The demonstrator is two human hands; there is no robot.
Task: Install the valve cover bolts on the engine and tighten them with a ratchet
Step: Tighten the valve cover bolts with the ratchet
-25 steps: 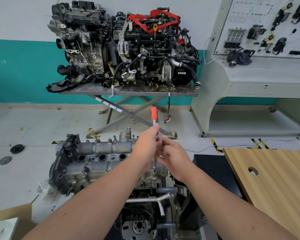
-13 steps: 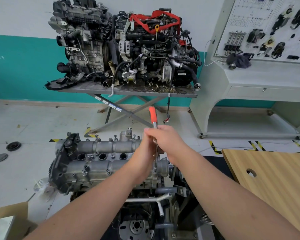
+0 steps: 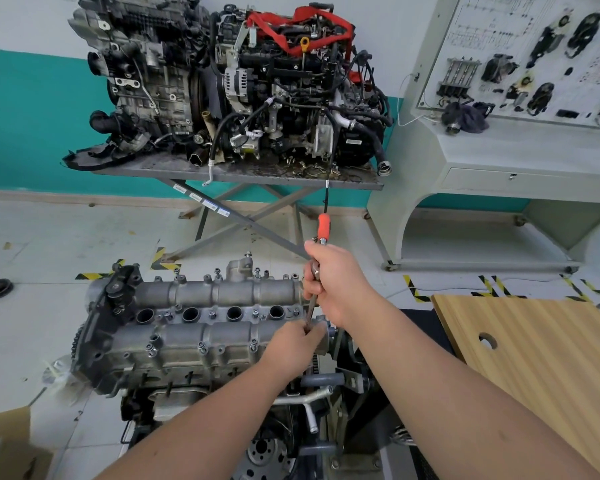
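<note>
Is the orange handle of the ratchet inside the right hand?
No, the right hand grips the metal shaft of the ratchet, and the orange handle sticks out bare above it.

Wooden tabletop (image 3: 541,358) beside grey console (image 3: 499,161)

Hidden under the left hand (image 3: 297,341) at frame centre — the ratchet (image 3: 321,258) tip and whichever bolt it meets. Cut off by the right edge: wooden surface (image 3: 534,358). Cropped at the lower left — cardboard box (image 3: 7,441).
</note>
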